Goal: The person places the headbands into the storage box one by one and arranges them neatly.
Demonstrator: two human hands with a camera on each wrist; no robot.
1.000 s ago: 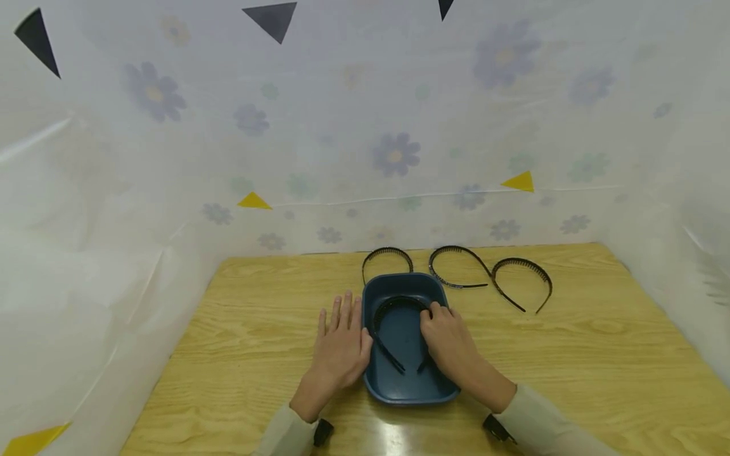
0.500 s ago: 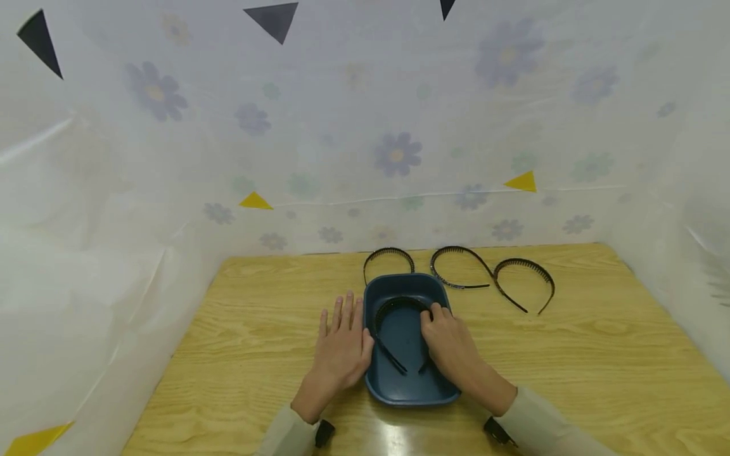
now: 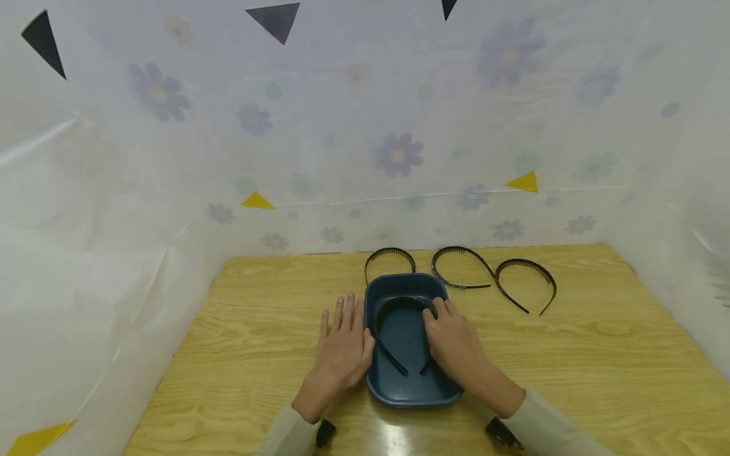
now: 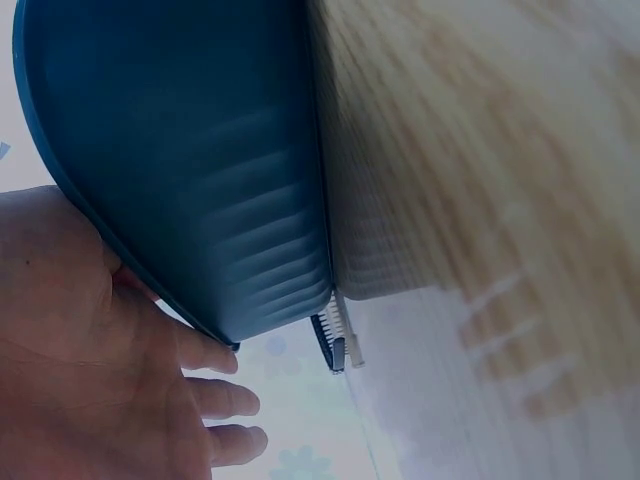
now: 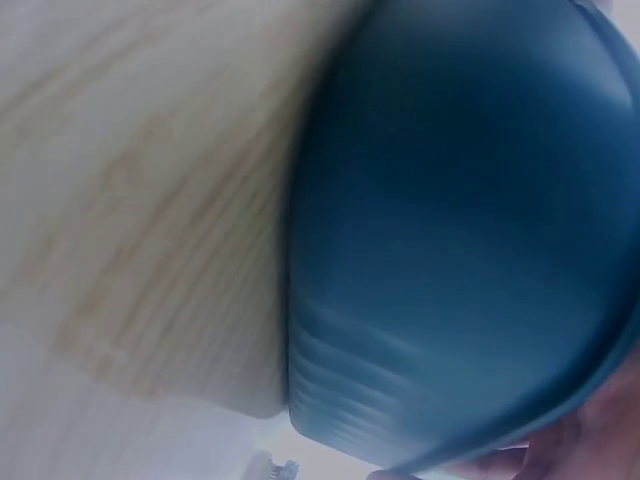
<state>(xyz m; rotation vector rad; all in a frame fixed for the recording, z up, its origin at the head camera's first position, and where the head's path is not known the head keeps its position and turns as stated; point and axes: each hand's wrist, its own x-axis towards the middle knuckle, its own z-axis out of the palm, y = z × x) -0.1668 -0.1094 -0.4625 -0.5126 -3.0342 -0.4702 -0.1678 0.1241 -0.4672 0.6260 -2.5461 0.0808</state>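
A dark blue plastic tray (image 3: 413, 396) stands on the table, its wall (image 4: 190, 150) close up in the left wrist view. Inside lies a black toothed headband (image 3: 393, 305); its left end looks doubled, so several may be stacked. My left hand (image 3: 344, 348) lies along the tray's left side, fingers straight and spread, thumb against the rim. At the right rim, my right hand (image 3: 456, 342) curls its fingers over into the tray and pinches the headband's right side, which that hand partly hides. In the right wrist view, fingers (image 5: 600, 430) show only at the rim's edge.
Behind the tray lies a black headband (image 3: 390, 251), partly covered by it. To its right are a twisted-looking headband (image 3: 456, 249) and another toothed headband (image 3: 527, 263), touching each other. A flowered plastic sheet (image 3: 342, 126) rises at the table's back edge.
My right hand has shifted slightly to the right, its fingertips still by the headband. The left hand and the tray hold their places; the head view has drifted a little.
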